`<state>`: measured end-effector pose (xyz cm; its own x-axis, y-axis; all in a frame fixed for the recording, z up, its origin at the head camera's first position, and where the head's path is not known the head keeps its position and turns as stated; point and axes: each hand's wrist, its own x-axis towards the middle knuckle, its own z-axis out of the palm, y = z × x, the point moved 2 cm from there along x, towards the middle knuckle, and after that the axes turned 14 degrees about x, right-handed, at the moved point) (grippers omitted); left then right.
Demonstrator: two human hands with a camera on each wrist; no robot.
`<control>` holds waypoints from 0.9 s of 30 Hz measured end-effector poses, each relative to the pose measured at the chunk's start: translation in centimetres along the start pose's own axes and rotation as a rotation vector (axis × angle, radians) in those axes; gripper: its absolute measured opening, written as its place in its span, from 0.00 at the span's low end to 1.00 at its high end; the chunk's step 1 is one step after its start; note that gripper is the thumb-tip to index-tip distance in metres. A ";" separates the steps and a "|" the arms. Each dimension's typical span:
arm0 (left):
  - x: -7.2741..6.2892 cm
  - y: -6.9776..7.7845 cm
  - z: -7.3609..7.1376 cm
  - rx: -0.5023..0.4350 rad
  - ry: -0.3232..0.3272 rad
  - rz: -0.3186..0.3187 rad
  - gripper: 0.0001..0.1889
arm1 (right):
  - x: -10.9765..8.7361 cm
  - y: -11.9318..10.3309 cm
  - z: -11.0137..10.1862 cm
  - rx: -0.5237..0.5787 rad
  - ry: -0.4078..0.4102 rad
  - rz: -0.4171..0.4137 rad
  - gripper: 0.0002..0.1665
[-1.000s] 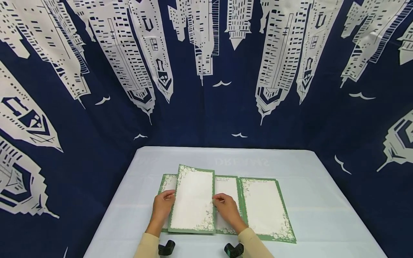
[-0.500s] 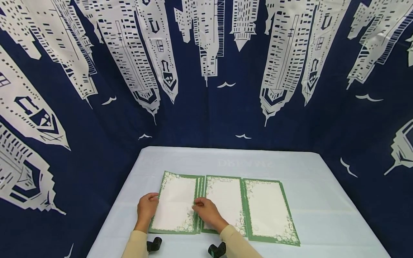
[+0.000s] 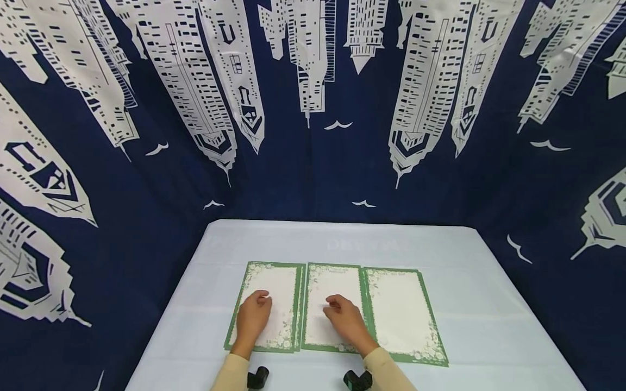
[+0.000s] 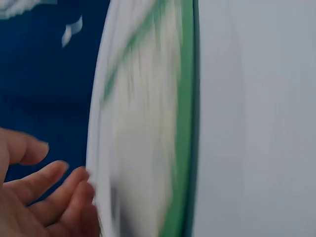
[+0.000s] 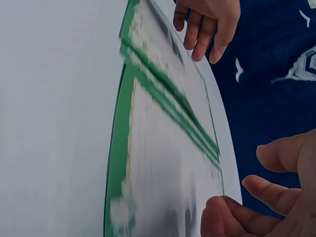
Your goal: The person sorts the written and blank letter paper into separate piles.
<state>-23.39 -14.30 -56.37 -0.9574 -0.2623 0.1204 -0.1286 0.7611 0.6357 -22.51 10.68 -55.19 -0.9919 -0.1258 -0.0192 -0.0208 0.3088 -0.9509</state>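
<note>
Three stacks of floral, green-bordered paper sheets lie side by side: a left stack (image 3: 281, 279), a middle stack (image 3: 332, 279) and a right stack (image 3: 406, 317). Above the left stack is my left hand (image 3: 253, 317), holding nothing, its fingers loosely bent. My right hand (image 3: 346, 319) hovers over the middle stack, also holding nothing. In the left wrist view my left hand (image 4: 52, 202) has thumb and fingers apart, beside blurred sheets (image 4: 143, 128). The right wrist view has my right hand (image 5: 269, 202) below and my left hand (image 5: 210, 22) above, both apart from the paper.
A white-covered table (image 3: 494, 326) bears the stacks, with bare surface at their right and behind them. A dark blue cloth with white skyline prints (image 3: 308, 174) surrounds the table. Black wrist devices (image 3: 257, 377) sit at both sleeves.
The sheet both hands held by its side edges moved left and now lies on the left stack. Both hands let go of it and shifted right.
</note>
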 end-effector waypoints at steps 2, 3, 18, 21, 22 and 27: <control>-0.8 1.8 1.0 -0.044 -0.104 0.056 0.13 | -0.4 0.3 -1.4 -0.045 0.055 -0.001 0.19; -1.2 2.6 1.4 -0.063 -0.150 0.080 0.14 | -0.6 0.5 -2.1 -0.073 0.079 0.003 0.19; -2.4 6.9 4.7 -0.085 -0.340 0.160 0.20 | -2.0 2.2 -6.6 -0.251 0.145 0.112 0.26; -2.5 7.1 4.9 -0.088 -0.327 0.150 0.20 | -1.7 2.3 -6.5 -0.252 0.152 0.113 0.26; -2.5 7.1 4.9 -0.088 -0.323 0.145 0.19 | -1.7 2.3 -6.4 -0.251 0.149 0.115 0.25; -2.5 7.0 4.8 -0.114 -0.301 0.120 0.19 | -1.3 2.4 -6.3 -0.231 0.141 0.101 0.24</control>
<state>-23.18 -5.45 -55.86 -0.9995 0.0249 -0.0199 0.0032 0.7005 0.7136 -22.11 17.51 -55.53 -0.9977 0.0441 -0.0518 0.0672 0.5217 -0.8505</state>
